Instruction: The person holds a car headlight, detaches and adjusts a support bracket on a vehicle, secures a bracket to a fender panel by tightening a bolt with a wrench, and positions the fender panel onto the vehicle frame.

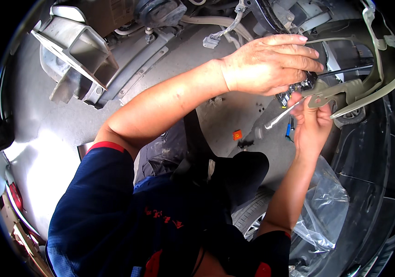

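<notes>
Both hands (271, 64) on a small black part (299, 88)

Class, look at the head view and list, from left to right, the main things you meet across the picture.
Red lamp → grey metal beam → white connector → orange scrap on the floor → left hand → right hand → beige bracket.

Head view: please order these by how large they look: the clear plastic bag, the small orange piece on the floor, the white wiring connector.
1. clear plastic bag, clearly largest
2. white wiring connector
3. small orange piece, slightly smaller; the connector is nearer the camera, so this order is uncertain
</notes>
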Motion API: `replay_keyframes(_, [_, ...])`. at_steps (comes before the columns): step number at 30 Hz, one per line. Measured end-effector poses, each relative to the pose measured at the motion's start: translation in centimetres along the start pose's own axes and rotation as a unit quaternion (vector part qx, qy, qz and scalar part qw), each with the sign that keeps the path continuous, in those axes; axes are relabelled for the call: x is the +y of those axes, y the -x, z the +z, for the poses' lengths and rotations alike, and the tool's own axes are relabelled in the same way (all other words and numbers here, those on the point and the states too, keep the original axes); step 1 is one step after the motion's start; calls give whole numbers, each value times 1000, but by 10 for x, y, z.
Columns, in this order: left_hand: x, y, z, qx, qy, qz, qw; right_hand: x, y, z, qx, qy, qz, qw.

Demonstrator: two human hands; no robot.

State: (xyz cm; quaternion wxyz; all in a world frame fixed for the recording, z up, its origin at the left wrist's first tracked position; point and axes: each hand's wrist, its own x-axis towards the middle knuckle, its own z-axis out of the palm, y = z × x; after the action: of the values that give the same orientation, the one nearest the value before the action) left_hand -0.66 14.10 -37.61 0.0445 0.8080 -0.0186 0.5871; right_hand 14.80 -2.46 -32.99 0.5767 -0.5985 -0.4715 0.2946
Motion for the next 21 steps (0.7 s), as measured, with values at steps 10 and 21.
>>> replay_keyframes(10, [-1, -3, -3, -13, 3, 1, 1000, 3, -5, -3, -21, -19, -15, 999])
replay_keyframes(21, [-4, 1, 2, 10, 21, 4, 1000, 14, -6, 12, 94, 148, -200, 964])
